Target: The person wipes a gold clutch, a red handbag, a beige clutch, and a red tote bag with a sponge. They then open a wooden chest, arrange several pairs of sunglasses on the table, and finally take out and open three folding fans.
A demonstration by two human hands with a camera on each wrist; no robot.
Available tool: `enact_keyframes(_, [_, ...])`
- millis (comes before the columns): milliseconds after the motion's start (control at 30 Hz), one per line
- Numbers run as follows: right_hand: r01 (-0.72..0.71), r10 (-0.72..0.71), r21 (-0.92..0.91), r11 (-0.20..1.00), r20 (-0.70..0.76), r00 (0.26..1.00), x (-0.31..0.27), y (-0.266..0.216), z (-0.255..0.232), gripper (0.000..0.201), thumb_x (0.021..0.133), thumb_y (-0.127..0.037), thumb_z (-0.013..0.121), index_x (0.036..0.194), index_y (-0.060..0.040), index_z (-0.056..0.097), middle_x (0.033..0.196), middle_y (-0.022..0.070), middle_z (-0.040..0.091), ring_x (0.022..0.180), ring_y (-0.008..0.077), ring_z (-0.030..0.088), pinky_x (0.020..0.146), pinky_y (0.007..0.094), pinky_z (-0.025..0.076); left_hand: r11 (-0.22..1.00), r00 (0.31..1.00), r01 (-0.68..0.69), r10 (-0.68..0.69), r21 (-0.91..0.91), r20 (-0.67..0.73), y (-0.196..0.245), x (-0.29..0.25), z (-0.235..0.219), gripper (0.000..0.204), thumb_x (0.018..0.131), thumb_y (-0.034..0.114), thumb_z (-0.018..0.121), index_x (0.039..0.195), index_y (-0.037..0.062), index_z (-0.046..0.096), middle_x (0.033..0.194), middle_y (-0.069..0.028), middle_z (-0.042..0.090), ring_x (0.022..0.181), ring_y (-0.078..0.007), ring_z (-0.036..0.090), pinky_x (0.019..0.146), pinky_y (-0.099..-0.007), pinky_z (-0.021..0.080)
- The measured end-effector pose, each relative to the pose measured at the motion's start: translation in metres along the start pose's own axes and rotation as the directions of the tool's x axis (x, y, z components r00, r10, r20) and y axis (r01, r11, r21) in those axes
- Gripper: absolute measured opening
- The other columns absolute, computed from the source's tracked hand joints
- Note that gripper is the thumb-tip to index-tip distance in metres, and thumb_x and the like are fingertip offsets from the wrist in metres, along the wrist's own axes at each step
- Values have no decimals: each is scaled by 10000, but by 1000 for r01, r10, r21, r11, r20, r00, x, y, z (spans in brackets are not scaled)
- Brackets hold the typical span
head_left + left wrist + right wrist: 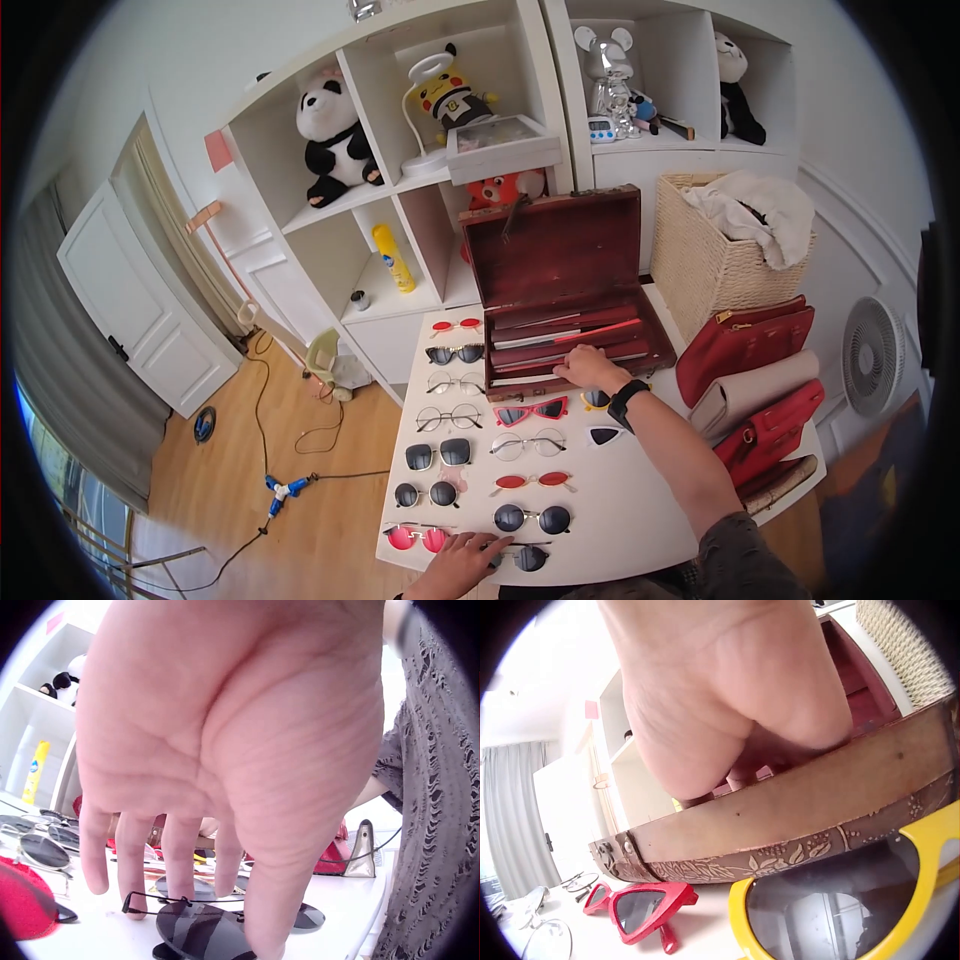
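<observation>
My left hand (pixel 455 569) is at the table's near edge, beside a pair of dark round sunglasses (pixel 528 557). In the left wrist view, its fingers (pixel 180 859) point straight down and its thumb overlaps one dark lens (pixel 199 930). My right hand (pixel 592 368) reaches over the front wall of an open dark red suitcase (pixel 560 245). Its fingertips are hidden inside, among flat strips (pixel 570 335) laid across the case; I cannot tell what they hold. Yellow-framed sunglasses (pixel 740 907) and red cat-eye sunglasses (pixel 641 911) lie below that hand.
Several glasses stand in rows on the white table (pixel 460 545), with pink-lensed ones (pixel 418 538) left of my left hand. Handbags (pixel 750 345) line the right side by a woven basket (pixel 700 240). White shelves (pixel 375 215) rise behind; cables (pixel 265 400) cross the floor.
</observation>
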State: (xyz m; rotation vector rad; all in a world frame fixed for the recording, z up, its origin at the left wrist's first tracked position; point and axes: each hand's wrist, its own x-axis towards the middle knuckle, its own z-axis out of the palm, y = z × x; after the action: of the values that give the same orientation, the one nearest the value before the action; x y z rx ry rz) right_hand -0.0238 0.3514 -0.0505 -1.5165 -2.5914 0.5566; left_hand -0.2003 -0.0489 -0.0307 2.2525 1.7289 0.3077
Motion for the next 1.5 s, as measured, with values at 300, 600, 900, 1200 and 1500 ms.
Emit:
enact_keyframes(300, [-9, 14, 62, 998, -72, 997, 9, 4, 1, 559, 783, -579, 711, 879, -30, 763, 1038, 216, 692, 1091, 390, 605, 942, 512, 474, 999, 999, 38, -37, -32, 27, 2, 0, 1, 533, 761, 107, 706, 1279, 95, 578, 1184, -147, 631, 1104, -335, 592, 947, -441, 475])
enact_keyframes(600, [-18, 24, 80, 997, -70, 997, 11, 10, 7, 607, 723, -614, 767, 896, -32, 759, 1152, 242, 636, 1097, 410, 543, 955, 502, 454, 999, 997, 36, -33, -40, 67, 0, 3, 3, 565, 751, 107, 726, 1292, 81, 567, 1205, -160, 612, 1119, -355, 574, 967, -442, 464])
enact_keyframes(900, [28, -21, 105, 994, -69, 997, 1, 6, -1, 398, 769, -463, 799, 933, -106, 738, 1167, 143, 596, 1161, 359, 499, 917, 492, 427, 999, 997, 30, -28, -33, 73, 1, 2, 2, 580, 759, 136, 734, 1306, 77, 549, 1221, -151, 603, 1127, -353, 569, 974, -441, 459])
enact_keyframes(1200, [-26, 23, 152, 988, 21, 1000, 1, 0, -10, 298, 713, -335, 855, 939, -177, 742, 1181, 81, 607, 1170, 326, 502, 965, 479, 405, 999, 997, 28, -26, -28, 71, -1, 3, 3, 607, 751, 139, 740, 1323, 91, 544, 1211, -151, 614, 1121, -344, 577, 977, -438, 458])
enact_keyframes(1500, [226, -196, 125, 966, -214, 957, -6, 3, -5, 267, 840, -254, 750, 1047, -103, 672, 1163, 112, 586, 1197, 327, 475, 995, 517, 344, 998, 999, -20, 18, -58, -33, 11, 6, -12, 675, 733, 156, 766, 1360, 131, 518, 1300, -151, 505, 1196, -389, 478, 981, -489, 443])
